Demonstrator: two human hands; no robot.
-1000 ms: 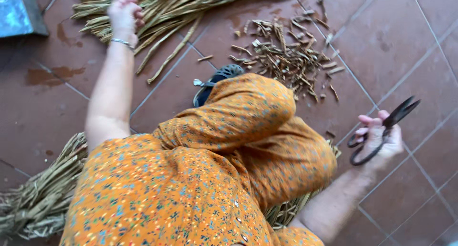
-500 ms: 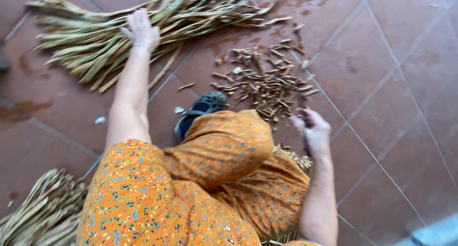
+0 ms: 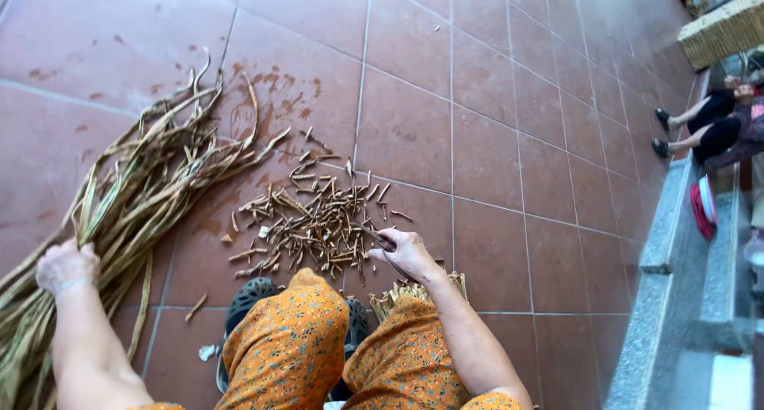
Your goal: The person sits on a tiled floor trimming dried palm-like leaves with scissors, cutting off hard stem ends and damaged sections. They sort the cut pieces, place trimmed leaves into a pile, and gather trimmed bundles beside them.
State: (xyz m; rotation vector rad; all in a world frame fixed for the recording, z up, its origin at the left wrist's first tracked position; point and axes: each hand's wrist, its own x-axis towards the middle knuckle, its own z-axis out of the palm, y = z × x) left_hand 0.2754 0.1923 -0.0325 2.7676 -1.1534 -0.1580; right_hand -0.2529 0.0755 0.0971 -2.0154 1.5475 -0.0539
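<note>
The view is now looking more toward the right than half a second ago, so a grey step (image 3: pixel 664 219) and a woven basket (image 3: pixel 726 30) are showing at the far edge. The long dry leaves (image 3: pixel 135 203) that were lying across the top are now lying down the left side of the red tile floor (image 3: pixel 493 139).

On the left, the left hand (image 3: pixel 68 265) is resting on the long leaves, just as before. It is curling closed around some of them.

In the middle, a heap of short cut bits (image 3: pixel 314 223) is lying on the floor in front of the dark shoes (image 3: pixel 253 295) and the orange trousers (image 3: pixel 290 354).

To the right of the heap, the right hand (image 3: pixel 407 255) has come down to the floor and is touching the edge of the bits. It is gripping the dark scissors (image 3: pixel 387 247), which are mostly hiding under the fingers. A small bundle of cut ends (image 3: pixel 398 297) is poking out just below that hand.

Far right, another person's legs (image 3: pixel 704 128) are resting by the step.
</note>
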